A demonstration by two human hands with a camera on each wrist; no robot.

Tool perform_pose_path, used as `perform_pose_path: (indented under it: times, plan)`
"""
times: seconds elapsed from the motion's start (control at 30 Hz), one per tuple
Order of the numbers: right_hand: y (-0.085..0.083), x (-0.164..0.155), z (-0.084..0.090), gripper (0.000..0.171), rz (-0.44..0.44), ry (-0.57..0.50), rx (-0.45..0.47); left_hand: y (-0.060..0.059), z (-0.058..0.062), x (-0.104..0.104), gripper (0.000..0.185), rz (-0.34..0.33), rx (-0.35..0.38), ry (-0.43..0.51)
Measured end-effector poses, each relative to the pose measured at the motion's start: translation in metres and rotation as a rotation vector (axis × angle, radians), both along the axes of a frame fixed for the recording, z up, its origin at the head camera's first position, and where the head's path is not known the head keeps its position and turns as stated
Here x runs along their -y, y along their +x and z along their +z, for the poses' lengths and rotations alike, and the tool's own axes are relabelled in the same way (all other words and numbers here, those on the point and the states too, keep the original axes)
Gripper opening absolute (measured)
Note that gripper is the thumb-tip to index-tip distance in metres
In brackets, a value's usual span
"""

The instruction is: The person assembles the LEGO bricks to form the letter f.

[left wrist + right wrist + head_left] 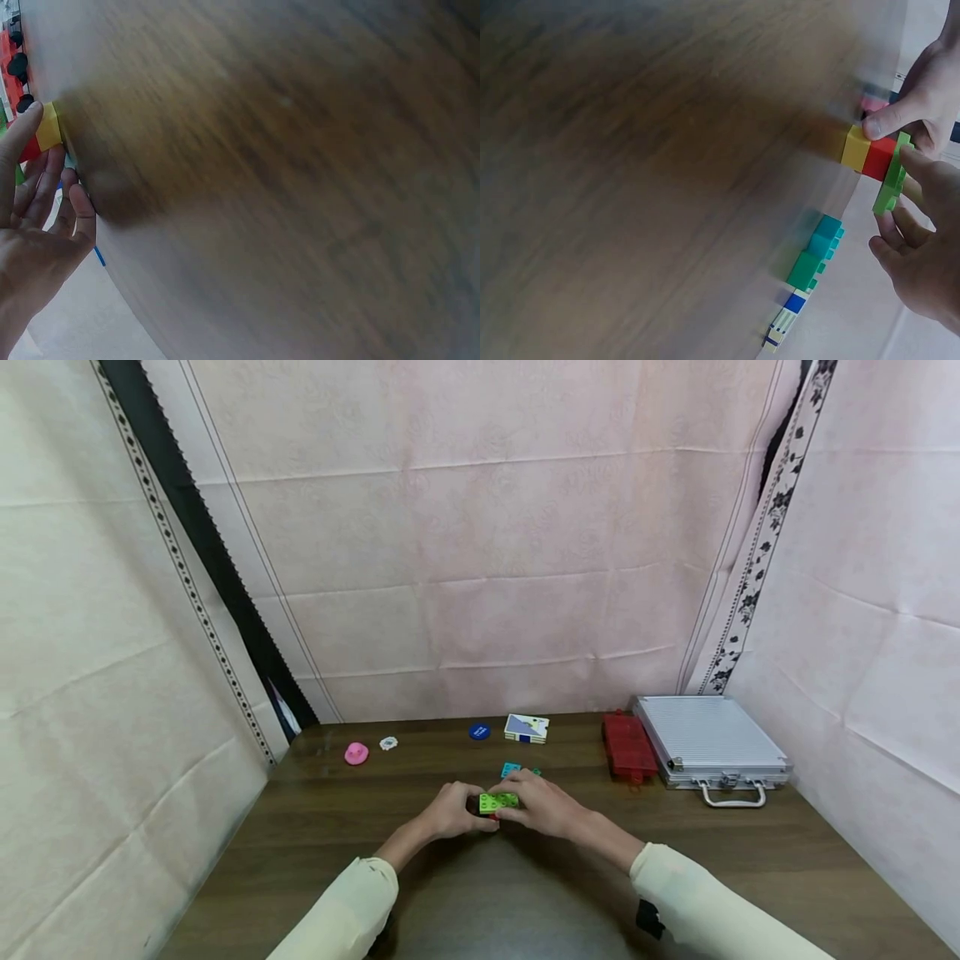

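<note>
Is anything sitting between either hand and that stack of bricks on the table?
Nothing visible does. Both the left hand and the right hand already grip the brick stack directly. The loose teal bricks lie behind it, apart from the grip.

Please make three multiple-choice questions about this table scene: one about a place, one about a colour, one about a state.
1. Where is the metal case?
A. at the table's far right
B. at the near left
C. under the hands

2. What colour is the top brick of the block stack that both hands hold?
A. blue
B. green
C. white

3. How is the metal case?
A. open
B. closed
C. standing on end

Answers: 1 A, it lies beside the red block at the right wall. 2 B, green studs show between the left hand and right hand. 3 B, its lid lies flat.
</note>
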State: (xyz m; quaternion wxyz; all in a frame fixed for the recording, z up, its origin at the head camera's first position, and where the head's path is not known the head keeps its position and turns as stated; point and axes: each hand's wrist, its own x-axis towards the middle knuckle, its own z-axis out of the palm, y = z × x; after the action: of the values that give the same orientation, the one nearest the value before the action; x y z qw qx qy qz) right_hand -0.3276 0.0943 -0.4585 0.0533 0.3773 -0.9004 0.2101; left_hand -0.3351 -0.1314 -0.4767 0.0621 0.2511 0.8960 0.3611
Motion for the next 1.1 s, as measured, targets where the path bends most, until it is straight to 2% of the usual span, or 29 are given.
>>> perform_pose_path:
  times: [0.23,0.47,0.77,1.1]
  plan:
    - [-0.007,-0.012,0.010,0.035,-0.001,-0.088,0.001,-0.001,0.001,-0.001,0.028,-0.002,0.001,-0.013]
    - [-0.025,-0.030,0.009,0.033,-0.021,-0.152,0.013,-0.001,0.000,0.002,0.031,0.008,0.007,-0.034]
    - [-0.047,-0.049,-0.013,0.035,-0.127,-0.179,0.040,0.001,-0.001,0.004,0.035,0.018,0.003,-0.044]
    - [-0.060,-0.054,-0.035,0.038,-0.230,-0.164,0.044,-0.002,0.000,-0.001,0.033,0.006,0.010,-0.035]
